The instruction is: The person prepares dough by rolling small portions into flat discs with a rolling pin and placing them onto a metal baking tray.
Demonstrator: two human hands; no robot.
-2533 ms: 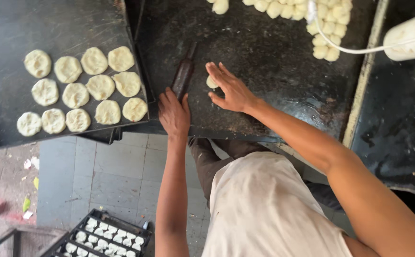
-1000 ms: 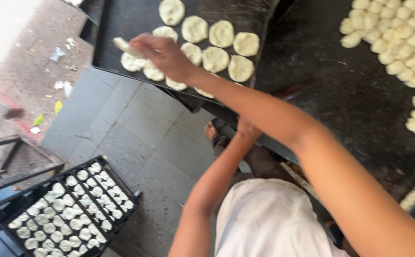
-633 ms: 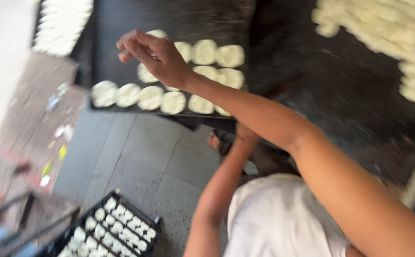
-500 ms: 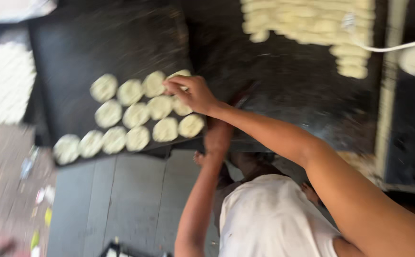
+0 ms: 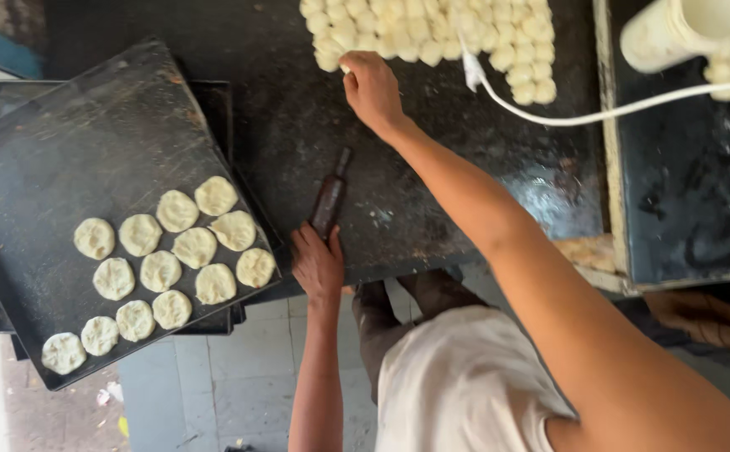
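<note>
Right hand [image 5: 372, 88] moved — perhaps touching dough balls [image 5: 432, 33].

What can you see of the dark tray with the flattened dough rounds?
The black tray is a shallow rectangular metal pan with a raised rim, worn and dusty-looking. It sits skewed, stacked on other dark trays, overhanging the worktop's left edge above the tiled floor. Thirteen pale flattened dough rounds lie in rough rows on its lower right part; the rest is bare. Neither hand touches it.

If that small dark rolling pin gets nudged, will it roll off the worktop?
The rolling pin looks round and slim, so it probably rolls sideways easily. The left hand rests at its near end, likely steadying it. It seems stiff and light.
</note>
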